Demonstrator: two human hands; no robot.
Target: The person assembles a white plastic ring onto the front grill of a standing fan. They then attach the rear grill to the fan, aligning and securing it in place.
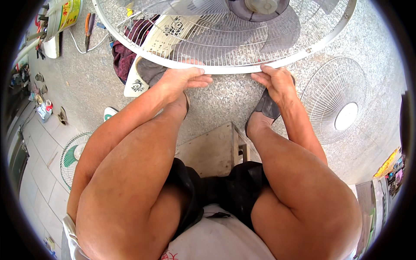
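A large electric fan fills the top of the head view, with grey see-through blades (281,30) behind a round wire guard. My left hand (178,81) has its thumb on the near part of the white guard rim (229,69), and some of its fingers pass beneath. Farther right on the same rim, my right hand (279,82) pinches it between thumb and bent fingers. Under the wires lies a cream fan base (138,86) with a dark scroll pattern. The guard hides part of that base.
A detached wire fan guard (346,116) with a white centre lies at right. Pliers (89,26) and a bucket (65,15) of tools are at upper left, near a dark red cloth (125,60). A smaller green-bladed fan (73,154) stands left. Between my legs is a wooden stool (208,149).
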